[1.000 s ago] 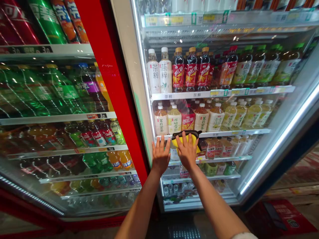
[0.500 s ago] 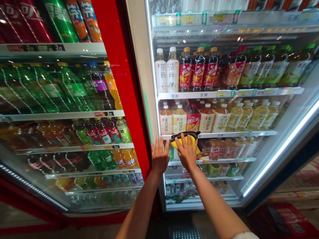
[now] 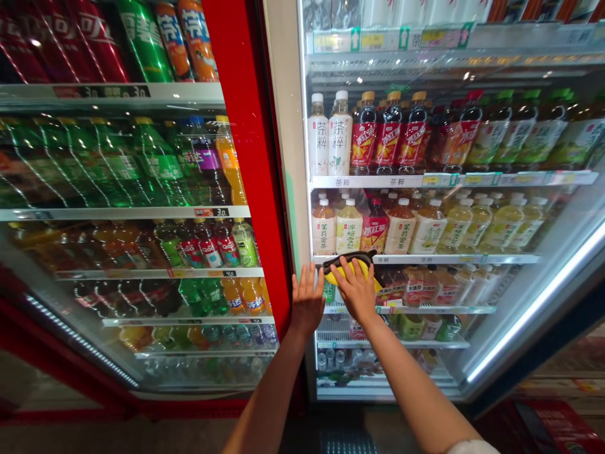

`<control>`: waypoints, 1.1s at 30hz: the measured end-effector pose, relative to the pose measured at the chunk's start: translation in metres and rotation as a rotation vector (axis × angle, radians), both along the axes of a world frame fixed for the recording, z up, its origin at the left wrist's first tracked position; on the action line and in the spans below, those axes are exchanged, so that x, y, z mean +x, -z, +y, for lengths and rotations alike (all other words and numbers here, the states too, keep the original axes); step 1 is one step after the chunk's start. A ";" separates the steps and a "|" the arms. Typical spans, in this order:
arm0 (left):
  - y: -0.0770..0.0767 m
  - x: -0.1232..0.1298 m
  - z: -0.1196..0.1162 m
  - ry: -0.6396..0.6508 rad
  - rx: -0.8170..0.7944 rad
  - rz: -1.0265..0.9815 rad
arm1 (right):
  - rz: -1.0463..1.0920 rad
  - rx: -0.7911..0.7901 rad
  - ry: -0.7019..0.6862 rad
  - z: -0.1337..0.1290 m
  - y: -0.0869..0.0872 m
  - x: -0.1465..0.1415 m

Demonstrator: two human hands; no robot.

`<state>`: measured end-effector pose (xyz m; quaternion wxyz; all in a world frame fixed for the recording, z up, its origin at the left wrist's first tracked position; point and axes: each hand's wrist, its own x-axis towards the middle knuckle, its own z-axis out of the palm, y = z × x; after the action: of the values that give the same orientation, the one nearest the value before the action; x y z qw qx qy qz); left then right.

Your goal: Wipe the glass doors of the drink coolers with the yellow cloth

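My right hand lies with spread fingers on a folded yellow and black cleaning cloth, pressing it against the glass door of the right-hand drinks fridge. The cloth sits in front of a shelf edge, below a red-labelled tea bottle. My left hand is open, its fingers stretched upward, flat against the pale left frame of the same fridge. It holds nothing. Part of the cloth is hidden under my right fingers.
A red-framed fridge with soda bottles and cans stands at the left. Behind the right-hand glass are shelves of bottled tea. A bright light strip runs along the right side. A red box lies at the lower right.
Both fridges have shifted rightward in the view. Relative to the bottles, my right hand and the cloth have slid slightly left. My left hand stays on the frame.
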<state>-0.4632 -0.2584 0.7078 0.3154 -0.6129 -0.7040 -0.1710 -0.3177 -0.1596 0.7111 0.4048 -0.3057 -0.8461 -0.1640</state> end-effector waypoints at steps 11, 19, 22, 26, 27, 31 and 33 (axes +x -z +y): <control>-0.004 -0.005 -0.022 -0.044 0.123 -0.006 | 0.133 0.155 -0.159 0.007 -0.009 -0.020; -0.006 -0.005 -0.034 -0.070 0.161 -0.002 | -0.012 0.189 -0.296 0.010 -0.019 -0.010; -0.009 -0.007 -0.034 -0.083 0.216 -0.007 | 0.059 0.162 -0.240 0.007 -0.043 -0.030; -0.004 -0.010 -0.041 -0.100 0.249 -0.020 | -0.037 0.244 -0.320 -0.001 -0.020 -0.039; -0.003 -0.010 -0.043 -0.100 0.249 -0.019 | -0.084 0.280 -0.367 -0.002 -0.010 -0.038; -0.004 -0.010 -0.044 -0.103 0.281 0.012 | -0.171 0.335 -0.459 0.003 -0.005 -0.035; -0.011 -0.008 -0.039 -0.089 0.296 0.025 | -0.159 0.315 -0.437 0.007 -0.023 -0.038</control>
<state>-0.4707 -0.2972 0.7184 0.4184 -0.5300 -0.6935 -0.2511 -0.3555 -0.1530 0.7342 0.4053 -0.0357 -0.8851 -0.2258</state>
